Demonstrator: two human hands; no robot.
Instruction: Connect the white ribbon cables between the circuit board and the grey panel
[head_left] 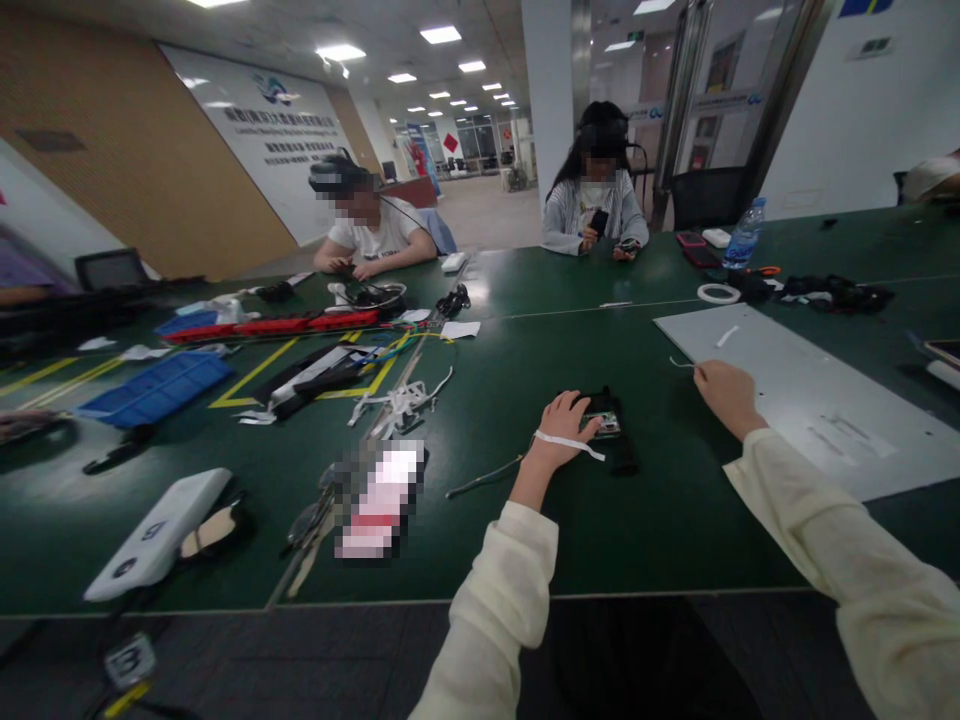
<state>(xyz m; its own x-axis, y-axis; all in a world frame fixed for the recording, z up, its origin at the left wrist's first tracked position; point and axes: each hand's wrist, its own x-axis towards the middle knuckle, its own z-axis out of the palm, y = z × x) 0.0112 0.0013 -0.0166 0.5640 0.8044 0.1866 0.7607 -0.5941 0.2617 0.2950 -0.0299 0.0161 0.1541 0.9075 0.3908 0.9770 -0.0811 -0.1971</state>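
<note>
Both hands are in the right half of the frame: the left hand, just right of centre, lies palm down over the device, and whether its fingers grip or merely rest cannot be told; the right hand, farther right, has its fingers curled closed, seemingly pinching a thin strip. Largest about them is the green table, across the middle of the frame; letting the device lie flat on it should be steadier than lifting it. Next comes the grey board at the right, with the right hand over its left part; whether they touch is unclear. Between hand and board, just below the frame's middle, the device shows a bare circuit beside the left thumb, so pressure seems safer on the black casing. Left of that wrist runs a cable, best given slack, since a tug could shift the work. A white ring sits beyond the board, upper right, well apart from both hands. Smaller still, a white band crosses the left wrist, its loose end jutting rightward, where it could catch. Smallest is the strip: a light pinch near its end should leave enough free to place neatly.
</note>
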